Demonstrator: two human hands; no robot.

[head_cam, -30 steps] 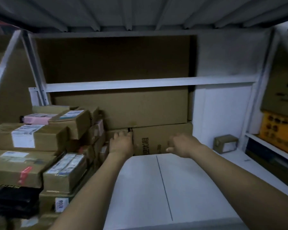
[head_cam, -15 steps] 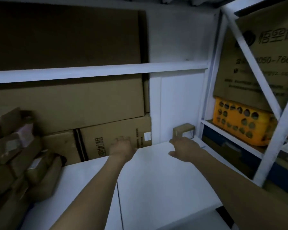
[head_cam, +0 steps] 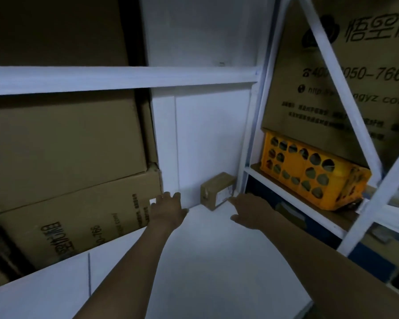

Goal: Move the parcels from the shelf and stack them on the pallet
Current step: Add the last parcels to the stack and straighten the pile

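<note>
Head view: a small parcel (head_cam: 217, 191), a brown cardboard box with a white label on its near face, is seen in the back right corner of the white shelf (head_cam: 217, 261), against the wall and the shelf post. It is judged light and stiff, easily lifted one-handed, with the tape perhaps a little slick; a grasp across the two side faces is suggested, since the back is boxed in by the corner. The left hand (head_cam: 169, 209) is held open with fingers spread, nothing gripped, near the big carton (head_cam: 74, 217) and apart from the parcel. The right hand (head_cam: 251, 211) is open too, its fingertips just beside the label; contact cannot be told. A yellow crate (head_cam: 309, 171) is seen on the next rack. The pallet is not in view. Compared with half a second ago, both hands are closer to the parcel and the view is swung right.
</note>
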